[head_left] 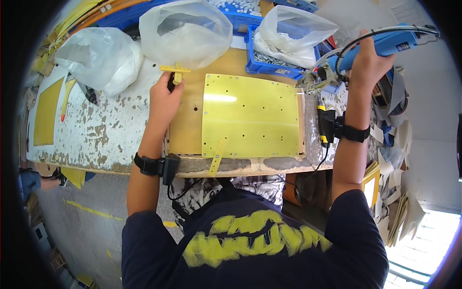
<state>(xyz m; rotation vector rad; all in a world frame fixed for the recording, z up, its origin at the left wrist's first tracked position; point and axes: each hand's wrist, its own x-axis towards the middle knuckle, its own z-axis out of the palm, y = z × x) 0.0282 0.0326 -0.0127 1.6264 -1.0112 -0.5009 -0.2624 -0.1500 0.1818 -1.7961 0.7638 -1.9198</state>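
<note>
A large yellow drilled panel (pixel 250 115) lies on a wooden board (pixel 187 130) at the bench's front edge. My left hand (pixel 164 98) rests at the board's far left corner, gripping a small yellow cross-shaped strip piece (pixel 176 71) with a dark part under the fingers. My right hand (pixel 368 60) is raised to the right of the panel, closed around a blue power screwdriver (pixel 385 45) whose tip (pixel 310 82) points down-left near the panel's far right corner. A narrow yellow strip (pixel 217 157) sticks out under the panel's front edge.
Three clear plastic bags (pixel 185 31) sit along the back of the worn white bench (pixel 96 130). Blue bins (pixel 269 65) hold screws and small white parts. A yellow sheet (pixel 48 113) lies at far left. Paper stacks (pixel 399 192) stand on the right.
</note>
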